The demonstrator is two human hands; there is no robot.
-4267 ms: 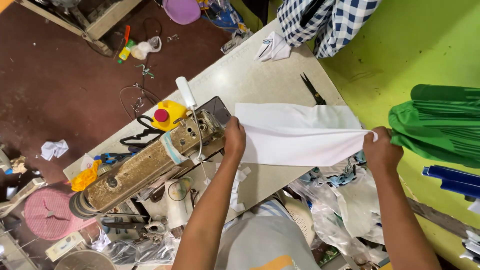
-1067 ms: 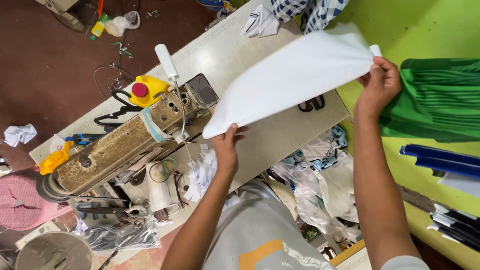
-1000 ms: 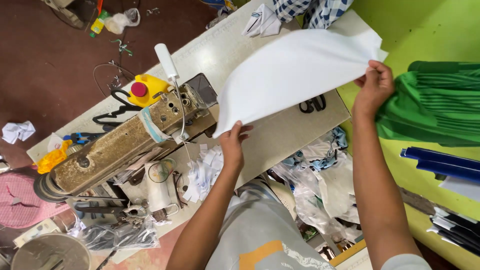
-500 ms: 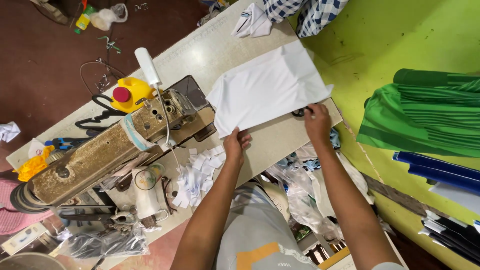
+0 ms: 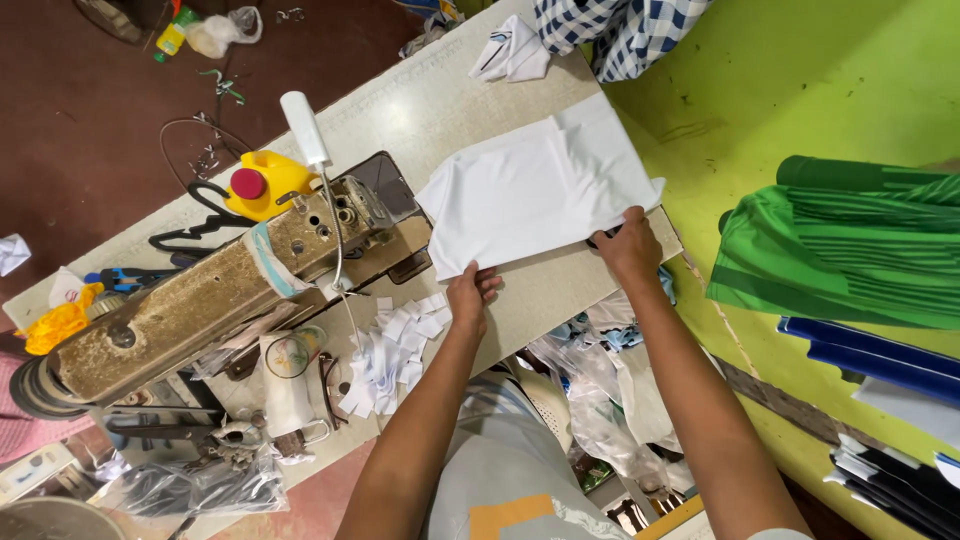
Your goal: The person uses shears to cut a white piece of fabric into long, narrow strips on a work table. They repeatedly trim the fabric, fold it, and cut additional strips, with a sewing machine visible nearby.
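Note:
A white piece of cloth lies flat on the pale sewing table, just right of the old sewing machine. My left hand pinches the cloth's near left corner. My right hand grips its near right edge at the table's corner. A pile of small white labels lies on the table beside my left forearm.
A yellow thread holder with a red spool stands behind the machine. Another person in a checked garment is at the far end. Folded green cloth lies on the right, on a green surface. Plastic bags hang below the table.
The cloth was held up stretched between both hands; it has come down and now lies spread on the table, with both hands at its near edge.

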